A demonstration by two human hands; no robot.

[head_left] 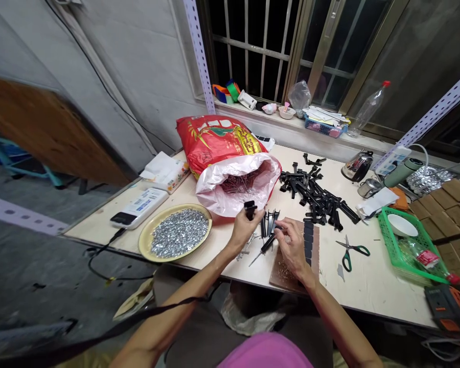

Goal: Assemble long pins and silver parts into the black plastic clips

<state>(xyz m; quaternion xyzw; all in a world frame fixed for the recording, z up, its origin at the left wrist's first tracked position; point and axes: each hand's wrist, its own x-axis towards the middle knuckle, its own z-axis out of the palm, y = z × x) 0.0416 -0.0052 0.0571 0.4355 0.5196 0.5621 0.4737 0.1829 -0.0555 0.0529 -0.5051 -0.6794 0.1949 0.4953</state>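
My left hand (243,230) is closed around a black plastic piece (250,208), which sticks up above the fingers in front of the open sack. To its right, the fingertips of my right hand (292,245) are pinched together over several black plastic parts (269,221) on the table. A thin-shafted tool with a black handle (267,244) slants down to the left from those fingertips; whether they grip it or another small piece, I cannot tell. Thin metal pins (246,247) lie below my left hand. Beside my right hand a brown board (285,268) bears a row of dark squares (308,240).
A red sack (222,135) with a white lining opens toward me. Left stands a yellow dish (143,240) of small metal pieces. A pile of black parts (316,191), scissors (347,253) and a green basket (393,255) are on the right.
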